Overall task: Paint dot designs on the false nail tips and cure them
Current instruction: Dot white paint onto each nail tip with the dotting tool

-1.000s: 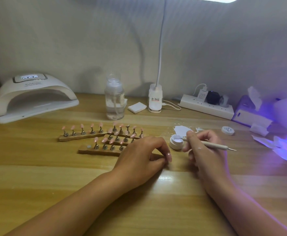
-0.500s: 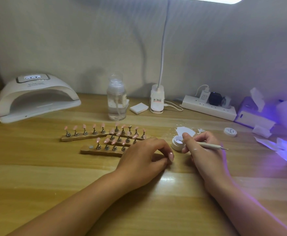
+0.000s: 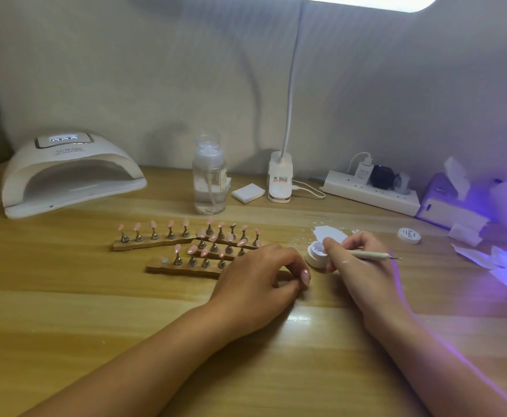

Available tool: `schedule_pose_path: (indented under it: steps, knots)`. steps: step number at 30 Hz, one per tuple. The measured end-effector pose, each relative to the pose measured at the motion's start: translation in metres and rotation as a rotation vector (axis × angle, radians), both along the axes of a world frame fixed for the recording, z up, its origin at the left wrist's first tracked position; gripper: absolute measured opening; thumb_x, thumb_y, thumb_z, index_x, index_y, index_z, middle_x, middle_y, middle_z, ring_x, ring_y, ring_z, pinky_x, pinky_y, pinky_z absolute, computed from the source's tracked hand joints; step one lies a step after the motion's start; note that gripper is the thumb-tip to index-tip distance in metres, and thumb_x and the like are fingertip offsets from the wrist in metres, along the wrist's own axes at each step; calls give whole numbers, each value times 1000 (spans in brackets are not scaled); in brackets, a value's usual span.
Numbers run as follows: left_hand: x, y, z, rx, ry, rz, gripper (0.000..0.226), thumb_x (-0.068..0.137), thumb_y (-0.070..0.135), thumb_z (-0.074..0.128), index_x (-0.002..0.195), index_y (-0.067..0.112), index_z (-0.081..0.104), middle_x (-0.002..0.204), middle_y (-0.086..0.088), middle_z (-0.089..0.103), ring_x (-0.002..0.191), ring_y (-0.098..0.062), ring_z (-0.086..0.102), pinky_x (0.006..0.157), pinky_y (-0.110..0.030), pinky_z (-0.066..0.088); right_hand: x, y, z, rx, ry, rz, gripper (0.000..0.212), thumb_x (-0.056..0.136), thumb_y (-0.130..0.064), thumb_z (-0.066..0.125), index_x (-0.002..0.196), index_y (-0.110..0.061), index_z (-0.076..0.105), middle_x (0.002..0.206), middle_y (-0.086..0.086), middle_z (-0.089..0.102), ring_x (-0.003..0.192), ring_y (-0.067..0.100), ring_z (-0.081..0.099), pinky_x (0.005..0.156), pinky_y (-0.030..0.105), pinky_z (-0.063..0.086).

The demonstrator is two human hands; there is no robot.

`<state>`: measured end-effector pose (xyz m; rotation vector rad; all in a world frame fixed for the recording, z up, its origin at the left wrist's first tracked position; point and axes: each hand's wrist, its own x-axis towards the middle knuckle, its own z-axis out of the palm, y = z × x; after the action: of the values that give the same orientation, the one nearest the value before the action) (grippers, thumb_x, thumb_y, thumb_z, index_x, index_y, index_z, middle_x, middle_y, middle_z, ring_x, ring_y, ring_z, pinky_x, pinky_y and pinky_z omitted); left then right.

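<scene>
Several pink false nail tips (image 3: 183,233) stand on metal holders along three wooden strips (image 3: 183,267) at the table's middle. My left hand (image 3: 261,278) rests at the right end of the nearest strip, fingers curled onto it; the strip's end is hidden beneath. My right hand (image 3: 354,263) holds a thin dotting tool (image 3: 372,255), its tip end down at a small white paint jar (image 3: 315,257). The jar's white lid (image 3: 408,235) lies to the right. A white curing lamp (image 3: 69,173) sits at the back left.
A clear pump bottle (image 3: 209,182), a white pad (image 3: 247,193) and a desk lamp base (image 3: 280,179) stand behind the strips. A power strip (image 3: 369,192), a tissue box (image 3: 447,200) and crumpled wipes (image 3: 505,260) in purple light fill the right side.
My right hand has tipped the dotting tool further toward the jar, bringing thumb and fingertips over its rim. My left hand has stayed on the strip.
</scene>
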<state>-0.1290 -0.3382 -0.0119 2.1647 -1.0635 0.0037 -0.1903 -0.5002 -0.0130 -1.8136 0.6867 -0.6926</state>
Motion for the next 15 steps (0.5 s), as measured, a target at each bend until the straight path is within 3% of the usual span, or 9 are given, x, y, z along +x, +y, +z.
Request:
schedule_pose_path:
  steps: [3, 7, 11, 15]
  knots:
    - [0, 0, 0, -2, 3, -2, 4, 87, 36, 60, 89, 39, 62, 85, 26, 57, 70, 11, 49, 60, -21, 33, -4, 6, 3, 33, -85, -1, 24, 90, -38, 67, 82, -21, 51, 66, -6, 73, 57, 13, 54, 61, 32, 40]
    - [2, 1, -1, -21, 18, -13, 4, 87, 33, 63, 87, 37, 62, 85, 28, 60, 68, 15, 48, 61, -21, 31, -15, 17, 13, 85, -218, 89, 19, 94, -35, 67, 91, -20, 56, 75, -1, 76, 51, 6, 59, 47, 19, 41]
    - [2, 1, 0, -41, 23, -20, 10, 86, 29, 65, 84, 38, 61, 86, 27, 62, 68, 16, 50, 60, -20, 31, -21, 24, 12, 237, -253, 110, 23, 89, -25, 73, 82, -15, 54, 55, 2, 64, 39, 8, 45, 37, 16, 34]
    - [2, 1, 0, -48, 15, -28, 13, 85, 26, 66, 82, 38, 61, 84, 26, 62, 68, 18, 49, 59, -16, 29, -20, 24, 9, 250, -218, 67, 27, 84, -17, 73, 70, -18, 50, 46, 1, 56, 36, 7, 40, 38, 18, 32]
